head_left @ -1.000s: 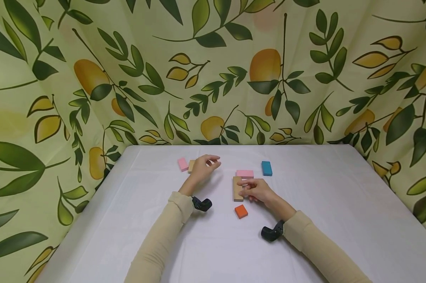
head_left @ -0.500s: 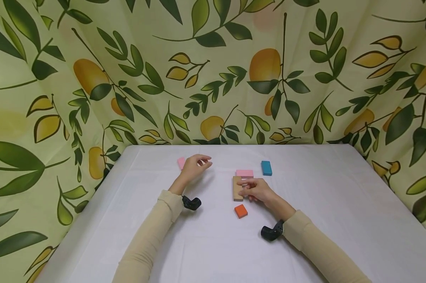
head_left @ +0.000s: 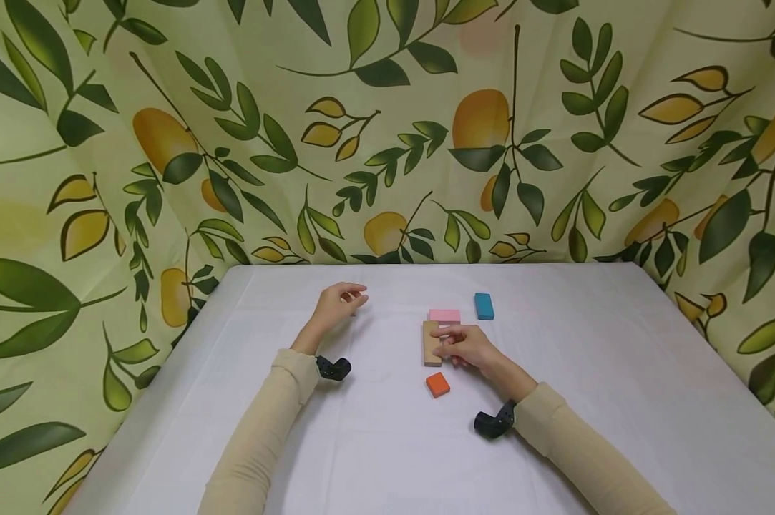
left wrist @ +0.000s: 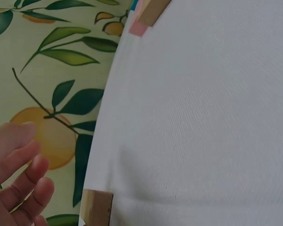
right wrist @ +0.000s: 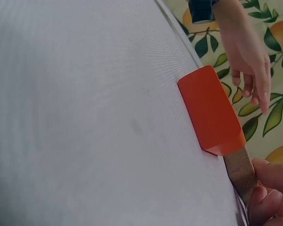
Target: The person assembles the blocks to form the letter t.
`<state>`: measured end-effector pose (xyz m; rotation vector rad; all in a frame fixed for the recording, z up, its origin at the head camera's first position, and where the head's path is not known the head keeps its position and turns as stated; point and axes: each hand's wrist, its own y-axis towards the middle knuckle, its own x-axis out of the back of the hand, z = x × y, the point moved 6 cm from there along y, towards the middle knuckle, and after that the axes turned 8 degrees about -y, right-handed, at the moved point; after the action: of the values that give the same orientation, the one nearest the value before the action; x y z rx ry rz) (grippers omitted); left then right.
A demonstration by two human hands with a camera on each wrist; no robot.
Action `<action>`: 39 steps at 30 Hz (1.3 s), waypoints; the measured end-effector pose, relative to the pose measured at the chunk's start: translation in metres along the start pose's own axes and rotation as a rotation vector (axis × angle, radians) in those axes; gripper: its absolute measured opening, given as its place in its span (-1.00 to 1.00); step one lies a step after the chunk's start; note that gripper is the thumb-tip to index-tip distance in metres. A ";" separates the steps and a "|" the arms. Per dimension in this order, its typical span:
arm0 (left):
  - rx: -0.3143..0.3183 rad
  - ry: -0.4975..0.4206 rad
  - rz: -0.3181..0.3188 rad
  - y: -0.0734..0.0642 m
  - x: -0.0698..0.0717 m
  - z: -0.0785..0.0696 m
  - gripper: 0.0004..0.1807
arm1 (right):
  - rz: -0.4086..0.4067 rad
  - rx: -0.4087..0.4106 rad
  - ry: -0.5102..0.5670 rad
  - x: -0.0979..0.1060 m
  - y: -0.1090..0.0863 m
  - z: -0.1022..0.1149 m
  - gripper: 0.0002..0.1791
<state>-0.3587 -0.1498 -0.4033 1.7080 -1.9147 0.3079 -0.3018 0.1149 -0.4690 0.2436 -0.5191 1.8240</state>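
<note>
My right hand (head_left: 471, 347) holds a flat wooden block (head_left: 431, 343) with its thumb and a bent finger at the right side. In the right wrist view the fingertips meet that wooden block (right wrist: 240, 172) behind an orange block (right wrist: 211, 110). A pink block (head_left: 445, 316) lies crosswise at the wooden block's far end. Over the table's left part hovers my left hand (head_left: 333, 306), fingers loosely bent, holding nothing. Another wooden block (left wrist: 98, 207) stands near that hand in the left wrist view. From the head, the left hand hides nearly all of it and a second pink block.
A blue block (head_left: 484, 306) lies at the back right of the white-covered table (head_left: 387, 443). Close to the near end of the held wooden block is the small orange block (head_left: 438, 385). A leaf-patterned curtain (head_left: 387, 143) rises behind the table.
My left hand has moved leftward with nothing in it, covering the pink and wooden blocks on the left. The right hand stays at its wooden block.
</note>
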 end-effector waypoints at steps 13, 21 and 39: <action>0.007 0.010 -0.074 -0.002 0.026 0.018 -0.69 | 0.003 0.013 0.008 0.001 -0.001 0.000 -0.50; 0.073 0.024 -0.070 -0.001 0.039 0.039 -0.65 | 0.004 -0.002 0.014 0.001 -0.001 -0.001 -0.51; 0.192 0.006 -0.124 -0.003 0.049 0.059 -0.63 | 0.012 0.030 0.007 0.000 -0.004 0.003 -0.51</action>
<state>-0.3726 -0.2215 -0.4262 1.9379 -1.8144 0.4606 -0.2986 0.1145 -0.4649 0.2553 -0.4898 1.8446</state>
